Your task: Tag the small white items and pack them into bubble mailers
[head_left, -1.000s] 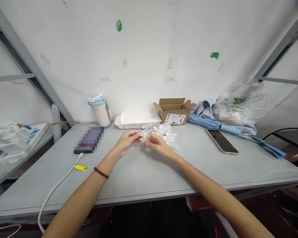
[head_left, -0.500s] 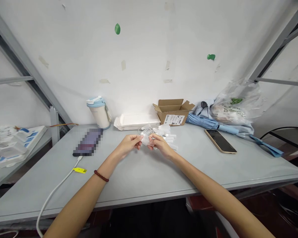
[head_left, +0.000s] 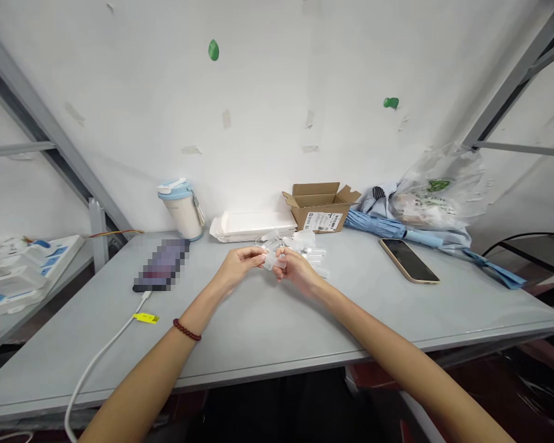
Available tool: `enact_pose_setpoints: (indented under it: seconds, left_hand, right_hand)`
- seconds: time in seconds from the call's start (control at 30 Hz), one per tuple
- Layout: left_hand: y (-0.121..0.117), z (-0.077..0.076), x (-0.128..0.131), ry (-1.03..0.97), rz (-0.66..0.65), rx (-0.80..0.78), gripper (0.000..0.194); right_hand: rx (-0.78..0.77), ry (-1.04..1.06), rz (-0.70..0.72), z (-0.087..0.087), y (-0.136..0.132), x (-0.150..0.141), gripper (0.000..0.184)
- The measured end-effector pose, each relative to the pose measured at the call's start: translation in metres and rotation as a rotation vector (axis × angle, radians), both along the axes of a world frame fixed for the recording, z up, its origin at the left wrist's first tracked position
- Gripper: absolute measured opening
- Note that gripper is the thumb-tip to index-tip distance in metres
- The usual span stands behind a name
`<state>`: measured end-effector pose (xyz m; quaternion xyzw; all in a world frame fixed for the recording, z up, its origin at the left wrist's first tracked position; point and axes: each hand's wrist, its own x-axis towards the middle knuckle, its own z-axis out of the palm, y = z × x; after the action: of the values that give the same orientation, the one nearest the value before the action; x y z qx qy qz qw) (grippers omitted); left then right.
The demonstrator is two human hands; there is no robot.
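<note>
Between my fingertips is a small translucent plastic piece (head_left: 270,261), perhaps a little bag; its exact kind is too small to make out. My left hand (head_left: 238,266) pinches its left side with thumb and forefinger. From the right, my right hand (head_left: 298,271) grips the same piece with curled fingers. Just behind the hands lie several clear and whitish plastic pieces (head_left: 314,256), partly hidden by my fingers. A stack of white flat packets (head_left: 253,225) rests behind them, beside an open cardboard box (head_left: 321,212) with a white label.
A cream tumbler with a blue lid (head_left: 181,212) stands at the back left. Near it lies a phone (head_left: 161,264) with a white cable (head_left: 102,351). On the right are another phone (head_left: 409,261), a folded blue umbrella (head_left: 378,226) and a plastic bag (head_left: 443,194).
My right fingers have shifted slightly on the translucent piece, which both hands still hold. The whole view has moved a little; the things on the table stay put.
</note>
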<state>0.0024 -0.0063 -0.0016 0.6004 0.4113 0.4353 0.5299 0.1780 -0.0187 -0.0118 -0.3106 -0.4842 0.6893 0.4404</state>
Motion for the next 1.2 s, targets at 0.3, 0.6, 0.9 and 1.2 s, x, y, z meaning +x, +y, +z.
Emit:
enact_pose_setpoints:
  seconds: [0.3,0.6,0.9,1.2]
  left_hand:
    - [-0.0043,0.0051,0.0024,-0.05,0.008,-0.092,0.04]
    - [-0.0066,0.0065,0.0045,0.2,0.057,-0.005,0.047]
    - [-0.0043,0.0092,0.0025,0.142,-0.028,0.112,0.037]
    - [-0.0067,0.0073,0.0025,0.09,-0.001,-0.051,0.039]
  right_hand:
    - [0.005,0.03,0.016,0.0006,0.0006,0.0002,0.016]
    - [-0.017,0.034,0.016,0.0014,0.0,0.0005,0.017]
    - [-0.126,0.059,0.031,0.0049,-0.0003,0.0012,0.024]
    - [0.006,-0.076,-0.008,0.0032,-0.0005,0.0005,0.026]
